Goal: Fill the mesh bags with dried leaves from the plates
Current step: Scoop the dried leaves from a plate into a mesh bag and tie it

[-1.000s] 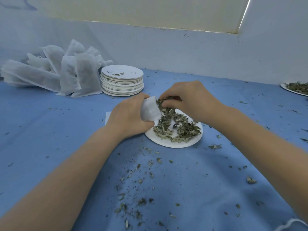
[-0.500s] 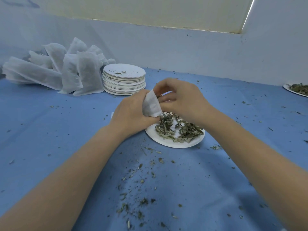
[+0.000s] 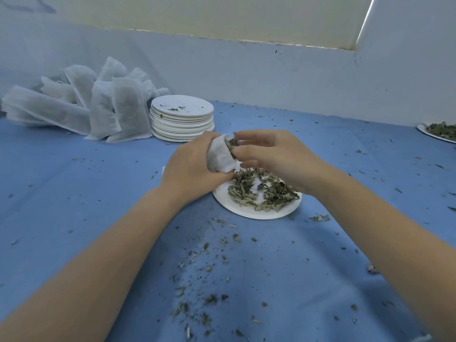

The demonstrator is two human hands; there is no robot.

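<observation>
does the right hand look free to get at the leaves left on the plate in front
Probably yes: the right hand hovers just over the leaves on the plate, with nothing between. Its fingers are at the mouth of the mesh bag, which the left hand grips.

Both forearms extend forward and converge at centre. The left hand (image 3: 192, 166) is curled, thumb toward the body, gripping a bag (image 3: 220, 156). The right hand (image 3: 274, 156) is held just beside it, palm down, fingers bent at the bag's mouth.
</observation>
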